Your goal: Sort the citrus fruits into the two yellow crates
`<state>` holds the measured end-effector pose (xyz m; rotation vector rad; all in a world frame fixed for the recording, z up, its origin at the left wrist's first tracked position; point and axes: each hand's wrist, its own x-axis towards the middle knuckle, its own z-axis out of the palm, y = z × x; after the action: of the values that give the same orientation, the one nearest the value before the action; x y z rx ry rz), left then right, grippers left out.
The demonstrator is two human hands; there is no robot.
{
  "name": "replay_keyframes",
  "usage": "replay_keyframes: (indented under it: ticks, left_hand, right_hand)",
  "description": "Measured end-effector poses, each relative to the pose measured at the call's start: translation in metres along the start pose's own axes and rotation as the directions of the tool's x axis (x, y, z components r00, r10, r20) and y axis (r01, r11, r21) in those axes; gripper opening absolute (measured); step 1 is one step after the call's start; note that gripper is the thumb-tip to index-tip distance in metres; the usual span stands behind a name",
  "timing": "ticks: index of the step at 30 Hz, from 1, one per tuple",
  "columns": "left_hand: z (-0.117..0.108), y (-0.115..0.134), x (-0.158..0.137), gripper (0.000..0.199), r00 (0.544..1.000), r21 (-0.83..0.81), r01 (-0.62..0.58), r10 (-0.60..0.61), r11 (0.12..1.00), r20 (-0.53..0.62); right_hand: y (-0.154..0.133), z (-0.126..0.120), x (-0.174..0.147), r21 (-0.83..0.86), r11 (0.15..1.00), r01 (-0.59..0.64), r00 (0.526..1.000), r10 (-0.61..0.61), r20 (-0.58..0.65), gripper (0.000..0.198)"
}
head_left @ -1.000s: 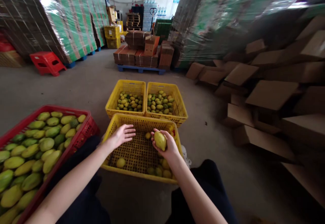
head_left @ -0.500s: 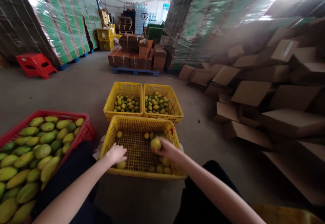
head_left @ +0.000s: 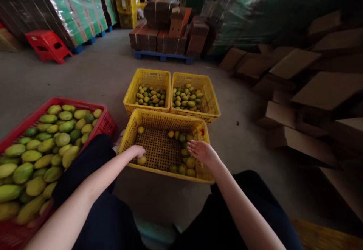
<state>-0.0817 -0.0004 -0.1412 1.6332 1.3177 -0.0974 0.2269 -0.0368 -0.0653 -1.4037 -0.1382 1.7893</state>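
Fruit (head_left: 190, 162) is mostly bunched down the right side of our near yellow crate (head_left: 161, 144), plus two loose ones over on the left. Our right hand (head_left: 202, 151) is spread out and empty, right by the bunch. Our left hand (head_left: 137, 151) is curled at the nearer loose one (can't tell if we've actually got a grip, sorry). Two more yellow crates (head_left: 153, 75) with fruit stand just behind, and a fuller red crate (head_left: 110, 124) sits to our left.

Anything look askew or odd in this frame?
Yes: at right, cardboard boxes lie jumbled and tilted instead of stacked. Also, a red patch, its nature unclear, interrupts the yellow of the front crate.
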Motion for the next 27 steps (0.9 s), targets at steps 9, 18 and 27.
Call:
replay_keyframes:
  ticks: [9, 18, 27]
  left_hand:
    - [-0.027, -0.036, 0.096, 0.014, 0.933, -0.172, 0.049, -0.107, 0.984, -0.344]
    - [-0.043, -0.064, 0.181, 0.027, 0.968, 0.216, 0.193, -0.149, 0.957, -0.204]
    - [-0.037, 0.022, 0.119, 0.051, 0.999, 0.404, -0.036, 0.047, 0.914, -0.018]
  right_hand:
    - [-0.004, -0.017, -0.003, 0.107, 0.993, 0.046, 0.997, -0.053, 0.061, 0.012]
    - [0.012, -0.027, -0.015, 0.086, 0.992, -0.087, 0.996, 0.084, 0.037, 0.016]
    - [0.035, 0.002, -0.02, 0.126, 0.986, -0.108, 0.994, 0.107, 0.02, 0.016]
